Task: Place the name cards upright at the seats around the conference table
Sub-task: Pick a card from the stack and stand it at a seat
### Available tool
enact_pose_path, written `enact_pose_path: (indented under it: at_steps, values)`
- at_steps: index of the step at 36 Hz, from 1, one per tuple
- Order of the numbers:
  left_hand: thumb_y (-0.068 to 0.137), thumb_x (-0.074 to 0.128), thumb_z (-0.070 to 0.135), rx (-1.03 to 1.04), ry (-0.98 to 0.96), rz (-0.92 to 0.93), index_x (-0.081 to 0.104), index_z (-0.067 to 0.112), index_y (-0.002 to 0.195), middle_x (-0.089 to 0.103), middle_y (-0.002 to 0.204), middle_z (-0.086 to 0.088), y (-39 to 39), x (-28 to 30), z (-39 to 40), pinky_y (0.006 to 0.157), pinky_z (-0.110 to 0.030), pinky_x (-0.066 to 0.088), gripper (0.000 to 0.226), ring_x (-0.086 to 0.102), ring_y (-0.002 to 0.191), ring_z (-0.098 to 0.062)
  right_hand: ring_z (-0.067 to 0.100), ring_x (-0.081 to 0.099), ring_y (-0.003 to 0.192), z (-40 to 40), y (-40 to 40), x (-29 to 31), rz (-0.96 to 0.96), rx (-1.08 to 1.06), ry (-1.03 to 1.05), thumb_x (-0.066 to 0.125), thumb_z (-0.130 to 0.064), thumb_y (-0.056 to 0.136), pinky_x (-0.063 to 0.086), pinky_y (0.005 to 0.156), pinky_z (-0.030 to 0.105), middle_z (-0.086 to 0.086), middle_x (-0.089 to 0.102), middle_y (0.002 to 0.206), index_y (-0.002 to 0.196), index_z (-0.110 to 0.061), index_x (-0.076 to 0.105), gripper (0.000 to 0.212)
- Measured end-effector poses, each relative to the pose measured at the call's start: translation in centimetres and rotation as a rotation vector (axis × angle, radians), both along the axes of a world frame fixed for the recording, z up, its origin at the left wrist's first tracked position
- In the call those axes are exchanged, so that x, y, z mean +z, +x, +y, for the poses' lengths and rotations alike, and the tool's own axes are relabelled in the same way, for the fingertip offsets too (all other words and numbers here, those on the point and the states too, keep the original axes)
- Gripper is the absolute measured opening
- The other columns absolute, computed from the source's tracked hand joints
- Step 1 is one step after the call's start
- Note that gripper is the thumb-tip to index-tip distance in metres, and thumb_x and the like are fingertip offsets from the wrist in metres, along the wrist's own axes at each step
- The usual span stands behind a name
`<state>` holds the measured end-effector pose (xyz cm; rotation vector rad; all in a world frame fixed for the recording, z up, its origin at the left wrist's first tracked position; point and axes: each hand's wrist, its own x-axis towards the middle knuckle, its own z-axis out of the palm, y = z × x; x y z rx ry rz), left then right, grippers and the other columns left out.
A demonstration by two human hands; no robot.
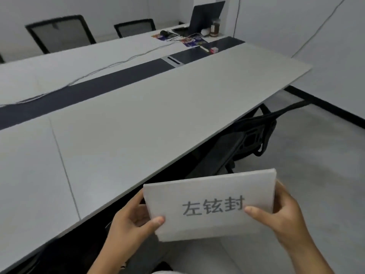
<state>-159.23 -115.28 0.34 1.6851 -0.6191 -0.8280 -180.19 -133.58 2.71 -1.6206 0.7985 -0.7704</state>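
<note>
Fingers (158, 221) of both hands pinch the name card (209, 206) by its ends, text readable, beside the desk (138, 119).

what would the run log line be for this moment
stage: carrying | held: name card flat, both hands, left hand, right hand | conference table: no card placed in view

A long grey tabletop (138, 119) with a dark centre strip (94, 93) fills a white-walled room; black mesh chairs (59, 33) line its far side, pale floor (316, 155) to the right.
</note>
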Motion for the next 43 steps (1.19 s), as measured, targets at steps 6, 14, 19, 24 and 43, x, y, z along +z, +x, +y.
enact_pose_path:
  at_steps: [6, 14, 19, 24, 43]
  values:
    - [0.061, 0.076, 0.011, 0.215, -0.02, -0.028, 0.055, 0.034, 0.103, 0.074, 0.083, 0.014, 4.3, 1.4, -1.3, 0.06, -0.013, 0.054, 0.052, 0.069, 0.076, -0.006, 0.003, 0.059, 0.091, -5.3, 8.0, 0.8, -0.028, 0.247, -0.059, 0.079, -0.039, 0.037, 0.051, 0.071, 0.012, -0.019, 0.058, 0.093, 0.093, -0.042, 0.062, 0.059]
    - [0.07, 0.074, 0.007, 0.403, -0.011, -0.046, 0.054, 0.037, 0.09, 0.071, 0.078, 0.005, 13.5, -0.7, -2.8, 0.054, -0.009, 0.05, 0.041, 0.066, 0.073, 0.002, 0.015, 0.056, 0.091, -6.7, 22.3, -2.3, 0.061, 0.363, -0.04, 0.079, -0.005, 0.06, 0.05, 0.076, 0.022, -0.011, 0.048, 0.108, 0.099, -0.042, 0.048, 0.062]
    - [0.07, 0.071, 0.003, 0.468, 0.033, -0.046, 0.055, 0.036, 0.09, 0.072, 0.072, 0.014, 20.4, -3.3, -1.8, 0.054, -0.01, 0.051, 0.042, 0.066, 0.071, 0.004, 0.015, 0.057, 0.088, -6.2, 30.7, -4.7, 0.128, 0.438, 0.027, 0.076, -0.001, 0.064, 0.051, 0.078, 0.033, -0.01, 0.047, 0.107, 0.095, -0.045, 0.045, 0.062]
    - [0.07, 0.072, 0.005, 0.507, 0.093, -0.067, 0.053, 0.038, 0.092, 0.069, 0.085, 0.008, 26.0, -5.1, -0.8, 0.054, -0.011, 0.051, 0.044, 0.067, 0.073, -0.001, 0.007, 0.057, 0.091, -5.7, 37.6, -7.0, 0.177, 0.504, 0.083, 0.075, -0.002, 0.066, 0.053, 0.07, 0.019, -0.013, 0.046, 0.11, 0.099, -0.045, 0.044, 0.063]
    - [0.055, 0.054, 0.057, 0.694, 0.315, -0.314, 0.051, 0.017, 0.121, 0.046, 0.131, 0.002, 33.8, -6.1, 3.7, 0.095, -0.044, 0.043, 0.077, 0.043, 0.12, -0.02, 0.004, 0.03, 0.125, -2.6, 49.6, -10.2, 0.303, 0.651, -0.064, 0.08, -0.03, 0.061, 0.024, 0.101, 0.02, -0.014, 0.037, 0.132, 0.123, -0.036, 0.038, 0.075]
